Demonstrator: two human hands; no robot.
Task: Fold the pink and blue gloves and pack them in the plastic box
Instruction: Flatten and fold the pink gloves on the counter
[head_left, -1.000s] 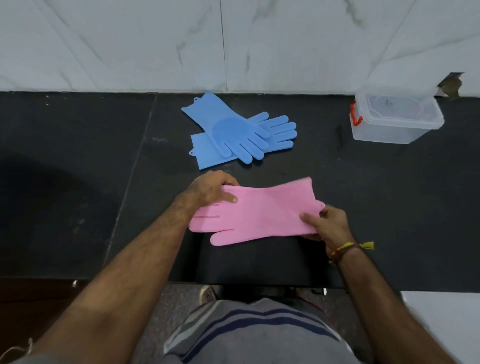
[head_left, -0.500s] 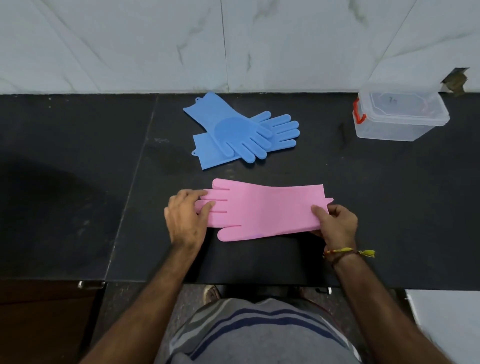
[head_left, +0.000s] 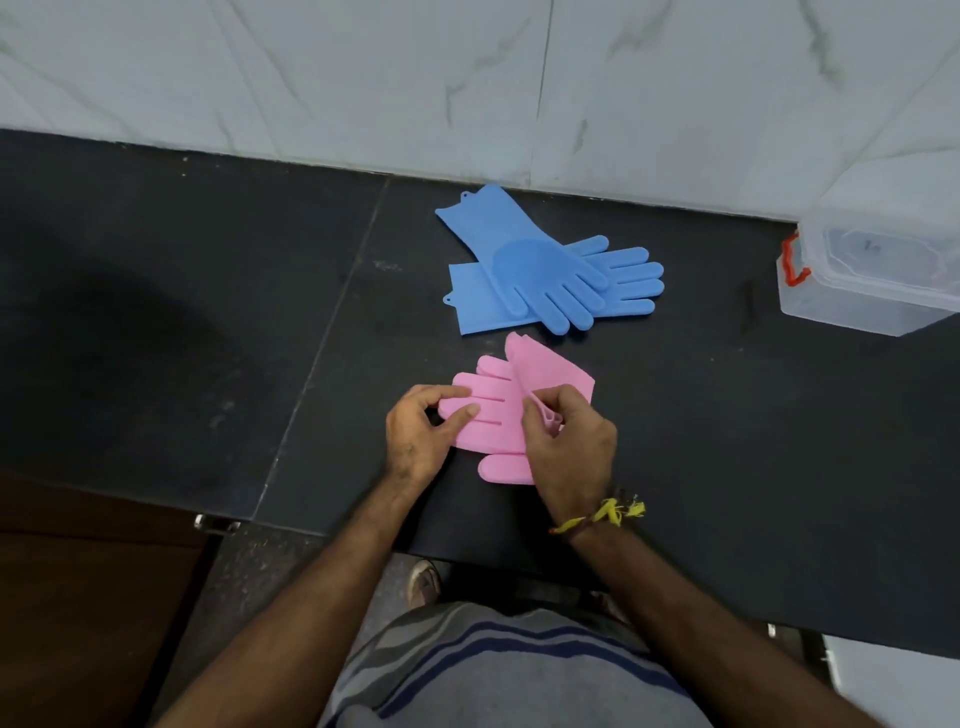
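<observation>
The pink gloves (head_left: 498, 410) lie on the black counter (head_left: 208, 322) near its front edge, fingers pointing left. Their cuff end is bent up and over toward the fingers. My right hand (head_left: 569, 441) pinches that cuff edge above the palm part. My left hand (head_left: 421, 431) presses on the glove fingertips with thumb and forefinger. Two blue gloves (head_left: 545, 275) lie crossed just behind, fingers pointing right. The clear plastic box (head_left: 872, 275), lid on and with a red latch, stands at the far right by the wall.
A white marble wall (head_left: 467, 78) runs along the back of the counter. A seam crosses the counter left of the gloves. Below the front edge are the floor, my foot (head_left: 423, 579) and my striped shirt.
The pink gloves lay flat half a second ago. My right hand has since lifted the cuff end and carried it left over the palm, while my left hand stayed on the fingertips.
</observation>
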